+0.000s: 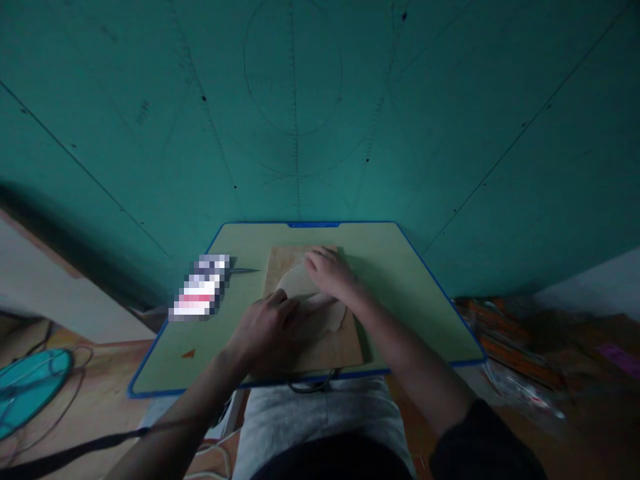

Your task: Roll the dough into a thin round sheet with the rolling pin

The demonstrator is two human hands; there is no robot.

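Observation:
A thin, pale, floppy sheet (295, 281) with an uneven edge lies on a wooden board (345, 353); whether it is dough or cloth I cannot tell. A fold or raised ridge runs across its middle. My left hand (267, 323) is closed on the sheet's near left part, thumb and fingers pressed together. At the far right side of the sheet, my right hand (329, 270) has its fingers bent down and closed on the edge. My palms hide part of the sheet.
The board rests on a pale green table (410, 300) with a blue rim, against a green wall (320, 133). Left on the table are a blurred-out packet (200, 288), a thin pointed tool (244, 271) and a small orange triangle (189, 354). Cables lie on the floor.

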